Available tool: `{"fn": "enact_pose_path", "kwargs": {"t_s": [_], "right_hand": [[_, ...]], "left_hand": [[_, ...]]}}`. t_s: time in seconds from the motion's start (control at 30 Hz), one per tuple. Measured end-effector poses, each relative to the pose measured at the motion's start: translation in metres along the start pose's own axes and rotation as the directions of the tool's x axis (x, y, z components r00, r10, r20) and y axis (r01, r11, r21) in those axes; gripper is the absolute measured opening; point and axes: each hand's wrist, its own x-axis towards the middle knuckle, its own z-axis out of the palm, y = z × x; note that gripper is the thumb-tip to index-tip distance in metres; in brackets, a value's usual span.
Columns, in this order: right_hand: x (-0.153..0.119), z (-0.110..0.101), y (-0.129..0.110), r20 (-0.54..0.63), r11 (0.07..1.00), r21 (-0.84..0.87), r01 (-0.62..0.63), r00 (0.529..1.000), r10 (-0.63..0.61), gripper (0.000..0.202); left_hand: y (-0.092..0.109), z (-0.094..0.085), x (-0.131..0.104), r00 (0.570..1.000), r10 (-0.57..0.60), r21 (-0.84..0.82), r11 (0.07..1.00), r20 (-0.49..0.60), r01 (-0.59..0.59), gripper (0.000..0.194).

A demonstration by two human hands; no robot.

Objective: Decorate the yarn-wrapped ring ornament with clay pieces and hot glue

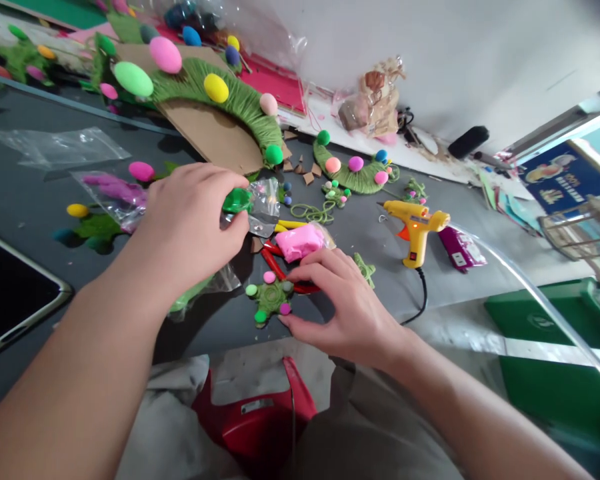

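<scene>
My left hand is closed on a small clear bag of green clay, pinched between thumb and fingers above the table. My right hand is low over the table, thumb and fingers apart in a curve. Its fingertips are right beside a green yarn-wrapped star with small coloured balls on its points; whether they touch it I cannot tell. Under and beyond that hand lie red-handled pliers, partly hidden, and a pink clay lump in plastic. Another yellow-handled tool is mostly covered.
A yellow glue gun stands at the right with its black cord. Large green crescents with coloured balls lie at the back. A dark tablet is at the left edge. A purple packet and green bin are to the right.
</scene>
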Motion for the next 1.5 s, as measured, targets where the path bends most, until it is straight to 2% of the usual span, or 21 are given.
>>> {"fn": "enact_pose_path", "kwargs": {"t_s": [0.17,0.27,0.37,0.43,0.5,0.6,0.7,0.77,0.83,0.9,0.97,1.07,1.27,1.5], "right_hand": [[0.001,-0.011,-0.005,-0.073,0.992,0.036,0.119,0.991,-0.116,0.029],[0.001,-0.024,0.000,-0.208,0.990,0.049,0.134,0.971,-0.121,0.035],[0.003,-0.034,0.021,-0.410,0.998,0.009,-0.057,0.910,0.056,0.029],[0.006,-0.039,0.044,-0.493,0.970,0.005,-0.243,0.843,0.213,0.027],[0.009,-0.040,0.067,-0.510,0.925,-0.027,-0.380,0.801,0.314,0.032],[0.014,-0.041,0.093,-0.455,0.870,-0.104,-0.482,0.801,0.389,0.037],[0.016,-0.044,0.100,-0.401,0.837,-0.146,-0.528,0.805,0.438,0.052],[0.012,-0.050,0.093,-0.393,0.821,-0.145,-0.553,0.793,0.465,0.064],[0.003,-0.059,0.080,-0.358,0.809,-0.155,-0.566,0.796,0.488,0.059],[-0.010,-0.066,0.066,-0.222,0.806,-0.199,-0.557,0.827,0.517,0.052],[-0.023,-0.070,0.054,-0.112,0.822,-0.237,-0.518,0.855,0.507,0.057],[-0.033,-0.068,0.050,-0.008,0.839,-0.270,-0.473,0.872,0.489,0.058],[-0.027,-0.063,0.055,0.035,0.815,-0.275,-0.510,0.842,0.539,0.051],[-0.027,-0.065,0.038,0.081,0.807,-0.259,-0.531,0.821,0.566,0.048]], "left_hand": [[-0.003,0.004,0.001,1.000,0.022,-0.008,1.000,-0.007,-0.022,0.029],[-0.003,0.004,0.000,1.000,0.018,-0.004,1.000,-0.007,-0.018,0.028],[-0.004,0.006,0.000,1.000,0.004,-0.006,1.000,-0.005,-0.004,0.032],[-0.006,0.008,0.001,1.000,-0.014,-0.001,1.000,-0.001,0.014,0.035],[-0.007,0.011,0.002,0.999,-0.032,0.011,0.999,0.006,0.031,0.038],[-0.007,0.012,0.004,0.999,-0.036,0.020,0.999,0.016,0.036,0.038],[-0.004,0.009,0.004,0.999,-0.034,0.009,0.999,0.025,0.033,0.037],[-0.002,0.008,0.005,0.999,-0.036,-0.004,0.999,0.026,0.036,0.036],[0.000,0.006,0.004,0.999,-0.038,-0.009,0.999,0.021,0.038,0.035],[0.001,0.005,0.004,0.999,-0.040,-0.008,0.999,0.026,0.040,0.034],[0.001,0.004,0.003,0.998,-0.046,-0.007,0.999,0.030,0.046,0.031],[0.003,0.002,0.001,0.999,-0.042,-0.018,0.999,0.012,0.042,0.029],[0.002,0.003,0.001,1.000,-0.019,-0.026,0.999,-0.014,0.018,0.033],[-0.002,0.008,0.000,0.998,0.027,-0.060,0.998,-0.064,-0.031,0.028]]}}
